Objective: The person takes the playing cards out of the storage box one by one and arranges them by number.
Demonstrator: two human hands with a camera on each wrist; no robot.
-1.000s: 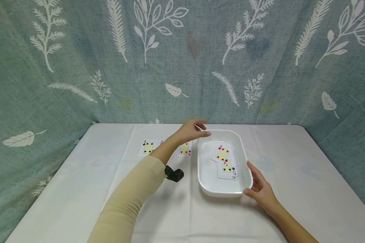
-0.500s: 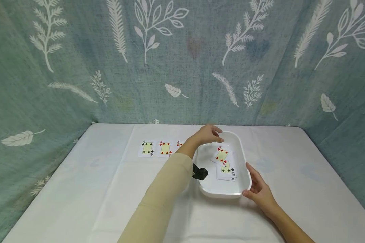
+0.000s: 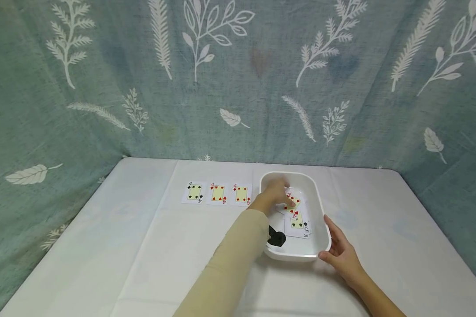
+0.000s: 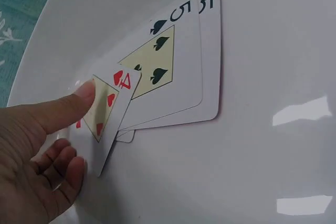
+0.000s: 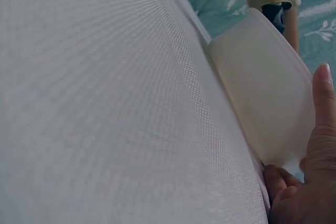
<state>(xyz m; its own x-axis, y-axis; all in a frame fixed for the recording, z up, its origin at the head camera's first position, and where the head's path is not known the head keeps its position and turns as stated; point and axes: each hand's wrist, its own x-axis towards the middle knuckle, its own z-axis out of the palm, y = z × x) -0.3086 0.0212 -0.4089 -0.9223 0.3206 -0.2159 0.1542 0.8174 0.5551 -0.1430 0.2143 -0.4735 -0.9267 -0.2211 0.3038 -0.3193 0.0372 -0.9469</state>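
Observation:
Inside the white plastic tray (image 3: 317, 193), my left hand (image 3: 275, 193) is over a four of hearts (image 4: 110, 106). In the left wrist view the thumb lies on the card's face and the other fingers curl in at its edge, pinching it; some fingertips are hidden. Partly beneath that card lies a five of spades (image 4: 184, 72), with another five (image 4: 211, 77) peeking out behind it. At the tray's near right corner, my right hand (image 3: 343, 255) grips the rim and side, thumb at the corner and fingers along the wall.
Left of the tray, a black four (image 3: 195, 193), a four of hearts (image 3: 218, 193) and a four of diamonds (image 3: 241, 195) lie face up in a row. A white cloth covers the table (image 3: 174, 246). A leaf-patterned curtain (image 3: 238, 88) hangs behind.
From near the tray's far left rim, my left hand has come right and down into the tray onto the four of hearts. The right hand keeps its grip on the corner.

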